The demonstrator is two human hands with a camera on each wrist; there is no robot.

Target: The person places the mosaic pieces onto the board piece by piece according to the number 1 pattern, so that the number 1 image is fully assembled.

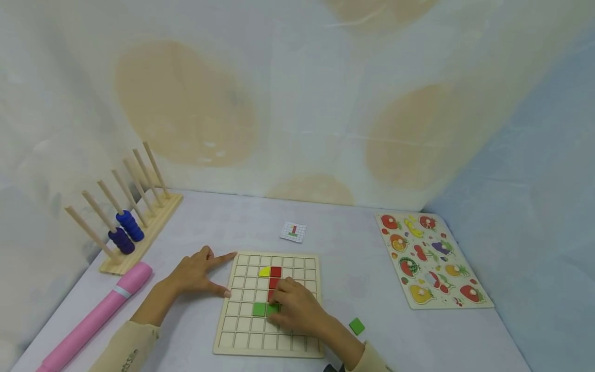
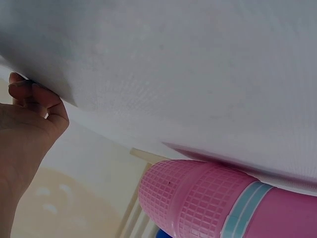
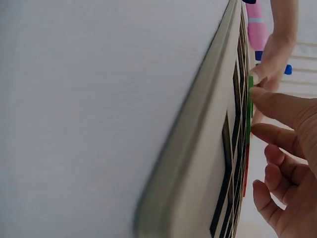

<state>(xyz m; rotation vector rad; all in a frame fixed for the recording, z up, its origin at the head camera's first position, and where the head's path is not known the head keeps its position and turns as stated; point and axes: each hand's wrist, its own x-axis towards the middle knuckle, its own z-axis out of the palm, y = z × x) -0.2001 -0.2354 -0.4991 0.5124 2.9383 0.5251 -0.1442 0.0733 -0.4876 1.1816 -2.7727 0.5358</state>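
Observation:
A wooden grid board (image 1: 241,339) lies on the table, bearing red tiles (image 1: 276,271), a yellow quarter-round tile (image 1: 264,272) and green square tiles (image 1: 259,309). My right hand (image 1: 299,307) is over the board, thumb and index finger at opposite edges of the second green square tile (image 1: 272,310); its other fingers are loosely bent and partly cover the lowest red tile. At the board's left edge, my left hand (image 1: 197,274) spreads thumb and index finger, their tips right at the rim. A loose green square tile (image 1: 357,326) lies right of the board.
A small pattern card (image 1: 293,232) lies behind the board. To the left stands a wooden peg abacus (image 1: 153,222) with blue and purple beads, and a pink cylinder (image 1: 93,323) with a light band in front of it. A fruit puzzle board (image 1: 434,261) lies at right.

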